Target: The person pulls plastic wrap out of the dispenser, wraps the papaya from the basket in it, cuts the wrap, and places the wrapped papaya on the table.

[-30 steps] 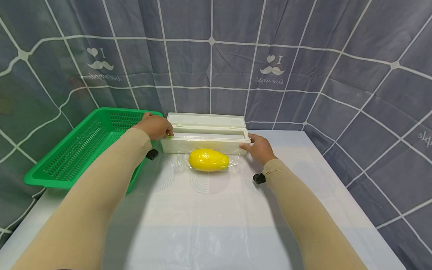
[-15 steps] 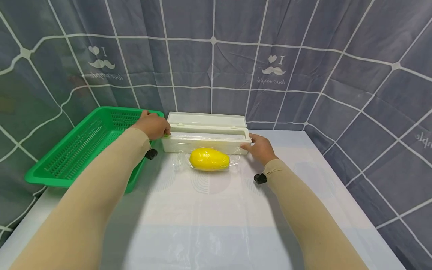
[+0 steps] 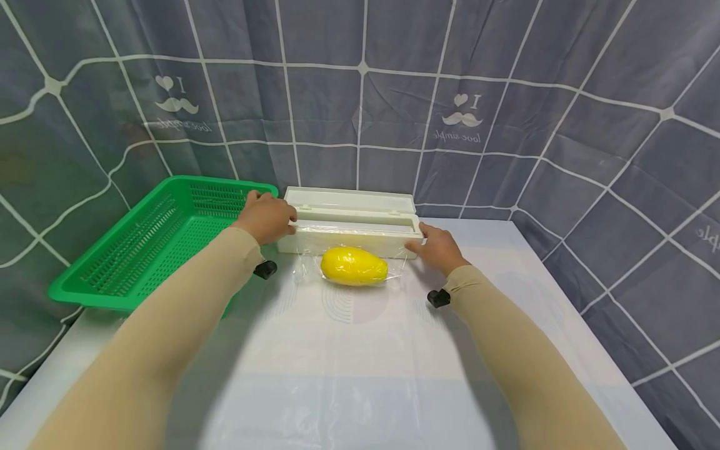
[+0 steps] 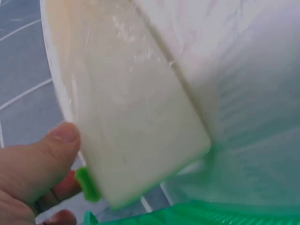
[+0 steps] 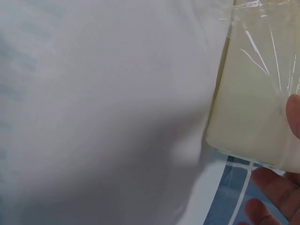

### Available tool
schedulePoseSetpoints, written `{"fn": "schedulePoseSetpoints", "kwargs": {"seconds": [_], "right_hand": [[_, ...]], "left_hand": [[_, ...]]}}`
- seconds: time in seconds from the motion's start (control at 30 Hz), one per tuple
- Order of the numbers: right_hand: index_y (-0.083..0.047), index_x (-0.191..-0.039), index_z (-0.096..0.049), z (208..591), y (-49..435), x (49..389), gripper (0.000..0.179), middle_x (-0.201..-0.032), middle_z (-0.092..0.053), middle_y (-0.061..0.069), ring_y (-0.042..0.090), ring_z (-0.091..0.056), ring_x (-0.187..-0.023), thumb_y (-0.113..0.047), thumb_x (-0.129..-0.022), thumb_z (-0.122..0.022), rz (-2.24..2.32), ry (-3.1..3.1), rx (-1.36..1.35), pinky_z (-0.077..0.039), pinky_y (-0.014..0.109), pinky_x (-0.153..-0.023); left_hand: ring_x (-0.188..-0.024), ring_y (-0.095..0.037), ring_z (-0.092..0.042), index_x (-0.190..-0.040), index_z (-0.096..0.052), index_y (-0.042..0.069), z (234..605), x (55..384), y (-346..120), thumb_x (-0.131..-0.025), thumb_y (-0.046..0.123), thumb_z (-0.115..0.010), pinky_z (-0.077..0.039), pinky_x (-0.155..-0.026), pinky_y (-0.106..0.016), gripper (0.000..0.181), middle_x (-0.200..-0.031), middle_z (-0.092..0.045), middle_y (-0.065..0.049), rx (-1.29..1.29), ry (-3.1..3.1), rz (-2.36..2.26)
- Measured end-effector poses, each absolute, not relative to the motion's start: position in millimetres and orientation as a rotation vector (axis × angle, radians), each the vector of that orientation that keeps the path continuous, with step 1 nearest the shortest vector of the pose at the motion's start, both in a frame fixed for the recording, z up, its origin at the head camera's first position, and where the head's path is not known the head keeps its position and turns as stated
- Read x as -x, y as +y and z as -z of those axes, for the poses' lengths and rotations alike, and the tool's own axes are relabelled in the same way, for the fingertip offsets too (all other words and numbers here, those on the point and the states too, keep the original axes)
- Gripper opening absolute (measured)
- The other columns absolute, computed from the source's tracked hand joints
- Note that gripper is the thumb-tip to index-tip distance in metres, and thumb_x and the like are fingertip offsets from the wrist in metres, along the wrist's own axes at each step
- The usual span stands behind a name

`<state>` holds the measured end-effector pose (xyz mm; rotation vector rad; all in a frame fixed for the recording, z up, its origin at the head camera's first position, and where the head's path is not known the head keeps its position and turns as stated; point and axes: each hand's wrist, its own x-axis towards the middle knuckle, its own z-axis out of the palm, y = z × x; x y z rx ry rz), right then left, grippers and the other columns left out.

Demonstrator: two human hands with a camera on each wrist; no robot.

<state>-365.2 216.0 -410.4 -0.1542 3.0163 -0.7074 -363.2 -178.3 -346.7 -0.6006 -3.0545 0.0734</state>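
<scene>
A long white cling film dispenser [image 3: 360, 240] lies at the back of the table with its lid [image 3: 349, 199] raised. My left hand [image 3: 265, 217] is at its left end. In the left wrist view the thumb touches the dispenser's edge, beside a small green slider [image 4: 87, 185]; the other fingers are partly hidden behind. My right hand [image 3: 440, 249] grips the right end, thumb on the film-covered front and fingers round the end. Clear film [image 5: 269, 51] is drawn over the dispenser's front. Directly before it lies a yellow, elongated fruit [image 3: 353, 267] with clear film around it.
A green perforated basket [image 3: 112, 300] stands on the left, its right side close to my left hand and the dispenser. Grey checked curtains [image 3: 360, 106] hang behind and at the sides of the white table [image 3: 360, 400].
My left hand has shifted slightly right against the dispenser's left end. The view has turned a little. My right hand, the dispenser and the yellow fruit keep their places.
</scene>
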Motion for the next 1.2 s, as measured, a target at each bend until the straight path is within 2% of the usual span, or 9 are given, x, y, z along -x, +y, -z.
{"fn": "schedulePoseSetpoints", "kwargs": {"seconds": [0.1, 0.23, 0.37, 0.5, 0.63, 0.8, 0.9, 1.07, 1.2], "right_hand": [[-0.005, -0.166, -0.027, 408, 216, 366, 0.085, -0.159, -0.050, 0.023, 0.044, -0.048, -0.146, -0.048, -0.103, -0.064, 0.700, 2.997, 0.156, -0.035, 0.055, -0.124], [-0.009, -0.166, -0.029, 407, 217, 367, 0.084, -0.161, -0.048, 0.021, 0.042, -0.049, -0.145, -0.049, -0.102, -0.064, 0.717, 2.980, 0.156, -0.037, 0.057, -0.122], [-0.010, -0.167, -0.027, 406, 220, 368, 0.086, -0.160, -0.049, 0.021, 0.042, -0.049, -0.145, -0.050, -0.101, -0.066, 0.750, 2.963, 0.146, -0.038, 0.057, -0.122], [-0.007, -0.167, -0.026, 405, 221, 370, 0.090, -0.157, -0.050, 0.024, 0.043, -0.049, -0.145, -0.049, -0.100, -0.068, 0.769, 2.952, 0.132, -0.038, 0.058, -0.121], [-0.004, -0.166, -0.027, 405, 224, 371, 0.094, -0.158, -0.051, 0.023, 0.043, -0.047, -0.146, -0.052, -0.098, -0.070, 0.745, 2.952, 0.118, -0.036, 0.058, -0.123], [-0.003, -0.166, -0.026, 405, 229, 373, 0.100, -0.158, -0.051, 0.023, 0.043, -0.045, -0.148, -0.055, -0.095, -0.073, 0.740, 2.936, 0.082, -0.034, 0.058, -0.124], [-0.003, -0.165, -0.027, 404, 233, 374, 0.101, -0.157, -0.052, 0.023, 0.044, -0.046, -0.147, -0.057, -0.094, -0.073, 0.731, 2.928, 0.087, -0.035, 0.058, -0.123], [-0.003, -0.164, -0.031, 400, 238, 373, 0.094, -0.156, -0.052, 0.024, 0.044, -0.049, -0.144, -0.054, -0.096, -0.071, 0.715, 2.951, 0.141, -0.038, 0.058, -0.121], [-0.006, -0.160, -0.044, 398, 235, 371, 0.075, -0.157, -0.053, 0.020, 0.043, -0.051, -0.144, -0.045, -0.101, -0.068, 0.760, 3.022, 0.239, -0.041, 0.057, -0.119]], "left_hand": [[-0.110, -0.033, -0.064, -0.127, -0.076, 0.021, 352, 364, -176, -0.100, 0.030, -0.073, -0.031, -0.111, -0.065, 0.029, -0.121, -0.077, -0.002, 0.604, -3.035, -0.038], [-0.104, -0.031, -0.065, -0.122, -0.078, 0.022, 353, 364, -175, -0.099, 0.027, -0.074, -0.032, -0.111, -0.064, 0.024, -0.114, -0.080, 0.001, 0.594, -3.012, -0.019], [-0.103, -0.032, -0.063, -0.118, -0.079, 0.020, 353, 363, -172, -0.097, 0.024, -0.077, -0.032, -0.108, -0.063, 0.022, -0.115, -0.078, -0.002, 0.589, -2.988, 0.004], [-0.089, -0.028, -0.055, -0.094, -0.076, 0.017, 355, 364, -171, -0.098, 0.018, -0.076, -0.033, -0.101, -0.058, 0.004, -0.090, -0.071, -0.002, 0.583, -2.951, 0.022], [-0.079, -0.025, -0.045, -0.077, -0.064, 0.019, 356, 363, -170, -0.100, 0.015, -0.074, -0.031, -0.097, -0.056, 0.025, -0.069, -0.054, 0.003, 0.576, -2.938, 0.043], [-0.074, -0.022, -0.037, -0.069, -0.046, 0.020, 357, 365, -169, -0.102, 0.014, -0.070, -0.029, -0.095, -0.054, 0.041, -0.063, -0.038, 0.004, 0.566, -2.954, 0.036], [-0.073, -0.022, -0.037, -0.067, -0.042, 0.019, 356, 367, -167, -0.103, 0.014, -0.068, -0.028, -0.094, -0.054, 0.045, -0.062, -0.033, 0.003, 0.557, -2.966, 0.010], [-0.077, -0.024, -0.049, -0.075, -0.062, 0.020, 356, 368, -167, -0.101, 0.015, -0.071, -0.031, -0.099, -0.056, 0.028, -0.067, -0.055, 0.004, 0.538, -2.985, 0.009], [-0.077, -0.024, -0.052, -0.085, -0.066, 0.018, 356, 368, -168, -0.100, 0.016, -0.073, -0.030, -0.097, -0.055, 0.017, -0.073, -0.064, 0.001, 0.552, -2.997, 0.050]]}}
